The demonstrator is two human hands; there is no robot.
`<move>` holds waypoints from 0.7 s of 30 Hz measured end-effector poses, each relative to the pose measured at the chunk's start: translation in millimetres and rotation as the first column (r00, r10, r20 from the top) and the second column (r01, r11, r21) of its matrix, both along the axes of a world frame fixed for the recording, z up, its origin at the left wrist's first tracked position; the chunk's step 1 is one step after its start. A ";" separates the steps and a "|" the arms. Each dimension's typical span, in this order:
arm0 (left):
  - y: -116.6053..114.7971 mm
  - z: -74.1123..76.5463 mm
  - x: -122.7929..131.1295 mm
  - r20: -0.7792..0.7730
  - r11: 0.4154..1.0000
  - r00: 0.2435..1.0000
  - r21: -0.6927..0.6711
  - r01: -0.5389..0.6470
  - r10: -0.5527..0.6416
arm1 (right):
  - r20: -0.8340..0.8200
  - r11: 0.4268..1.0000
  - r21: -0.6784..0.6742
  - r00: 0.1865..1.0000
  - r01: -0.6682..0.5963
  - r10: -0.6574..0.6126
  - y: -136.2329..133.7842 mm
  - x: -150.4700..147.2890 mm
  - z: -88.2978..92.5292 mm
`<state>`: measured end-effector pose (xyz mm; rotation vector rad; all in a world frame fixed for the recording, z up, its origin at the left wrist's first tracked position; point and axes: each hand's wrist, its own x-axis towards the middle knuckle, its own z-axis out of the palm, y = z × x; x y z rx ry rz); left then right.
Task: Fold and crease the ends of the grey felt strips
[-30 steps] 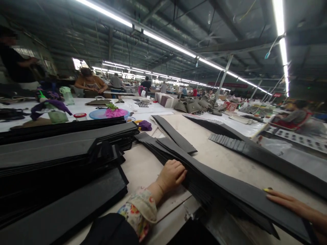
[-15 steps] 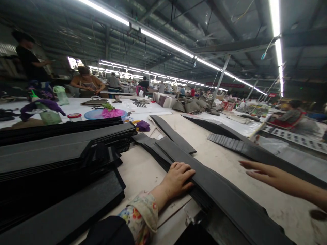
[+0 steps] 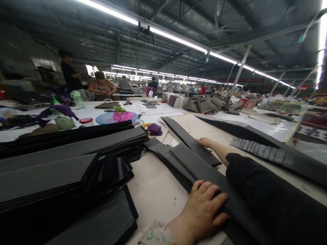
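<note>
My left hand (image 3: 204,207) lies on top of a stack of long black strips (image 3: 178,160) that runs away from me across the pale table (image 3: 153,183). Its fingers rest flat over the stack's near end and hold nothing. My right arm, in a black sleeve, reaches forward over the same stack. My right hand (image 3: 204,142) is stretched out flat, fingertips touching a separate black strip (image 3: 184,134) that lies further off.
Big piles of black sheets (image 3: 63,163) fill the left side. Behind them are a blue bowl (image 3: 109,118), a purple cloth (image 3: 154,129) and a green bottle (image 3: 61,120). A row of small black pieces (image 3: 258,148) lies at the right. People (image 3: 102,86) work at far tables.
My right hand has swung from the right side forward and left onto the far strip, the sleeve now crossing the stack. My left hand stays on the stack. The view has shifted.
</note>
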<state>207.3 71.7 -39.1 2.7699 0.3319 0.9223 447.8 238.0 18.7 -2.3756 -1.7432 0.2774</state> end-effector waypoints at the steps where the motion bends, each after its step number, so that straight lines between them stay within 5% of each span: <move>1: 0.7 0.2 -0.1 -0.006 1.000 1.000 0.003 0.002 -0.002 | -0.026 0.999 -0.045 0.999 0.026 -0.027 9.8 -2.5 -2.1; 7: 4.0 -2.1 2.2 -0.010 1.000 1.000 0.002 0.006 -0.006 | -0.198 0.965 -0.232 0.966 0.121 -0.169 32.2 4.2 -7.4; 21: 3.3 -1.6 4.4 0.025 1.000 1.000 0.012 -0.004 0.004 | -0.197 1.000 -0.012 0.980 -0.020 0.017 34.4 15.1 -32.7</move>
